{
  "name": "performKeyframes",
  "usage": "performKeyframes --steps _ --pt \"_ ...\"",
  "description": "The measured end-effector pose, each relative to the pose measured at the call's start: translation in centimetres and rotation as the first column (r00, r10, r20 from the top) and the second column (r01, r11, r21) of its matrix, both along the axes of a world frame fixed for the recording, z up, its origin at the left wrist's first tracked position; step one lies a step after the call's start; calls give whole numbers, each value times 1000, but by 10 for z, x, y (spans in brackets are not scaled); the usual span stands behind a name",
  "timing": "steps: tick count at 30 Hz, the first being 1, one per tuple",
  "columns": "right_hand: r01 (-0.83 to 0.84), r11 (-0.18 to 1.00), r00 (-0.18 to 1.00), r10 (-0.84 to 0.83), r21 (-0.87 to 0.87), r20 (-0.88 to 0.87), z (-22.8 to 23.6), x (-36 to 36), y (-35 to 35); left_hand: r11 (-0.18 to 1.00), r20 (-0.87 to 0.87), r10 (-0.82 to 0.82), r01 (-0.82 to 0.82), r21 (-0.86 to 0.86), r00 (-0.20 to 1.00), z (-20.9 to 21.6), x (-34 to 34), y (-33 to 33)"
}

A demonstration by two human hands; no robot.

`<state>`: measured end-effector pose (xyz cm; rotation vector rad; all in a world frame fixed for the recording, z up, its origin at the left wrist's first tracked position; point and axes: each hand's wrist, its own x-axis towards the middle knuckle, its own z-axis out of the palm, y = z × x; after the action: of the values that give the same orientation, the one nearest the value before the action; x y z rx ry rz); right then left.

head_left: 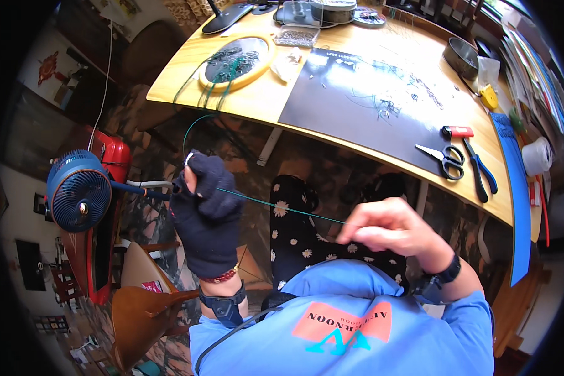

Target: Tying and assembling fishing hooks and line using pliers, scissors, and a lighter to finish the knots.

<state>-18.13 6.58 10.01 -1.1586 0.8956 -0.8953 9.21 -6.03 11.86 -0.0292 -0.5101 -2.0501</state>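
Note:
A dark knitted glove covers my left hand, with some fingertips bare. Its fingers are curled closed round a thin green cord. From there the cord runs taut across my lap to my right hand, which is bare and pinches its end between thumb and fingers. On its other side, the cord loops up from my left hand toward a round yellow-rimmed tray on the table, where dark green strands lie coiled and hang over the edge. Both hands are in the air, in front of the table's near edge.
On the wooden table lies a black mat with small metal pieces and cord scraps. Scissors, pliers and a red lighter are at its right. A blue fan stands at left, near a brown chair.

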Motion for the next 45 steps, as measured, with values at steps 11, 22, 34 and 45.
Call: performKeyframes --steps 11,22,34,45 --pt "579 749 750 -644 -322 -151 45 -63 53 826 326 404 -494 272 855 -82 57 -57" --pt "110 857 721 -417 -503 -553 18 -8 15 737 853 199 499 -455 483 -31 -87 60" --pt "540 813 687 -575 -217 -444 -20 -55 53 914 862 348 70 -399 369 -47 -29 15" --pt "265 902 469 -430 -342 -771 -47 -64 52 800 774 587 -27 -599 238 -47 -26 0"
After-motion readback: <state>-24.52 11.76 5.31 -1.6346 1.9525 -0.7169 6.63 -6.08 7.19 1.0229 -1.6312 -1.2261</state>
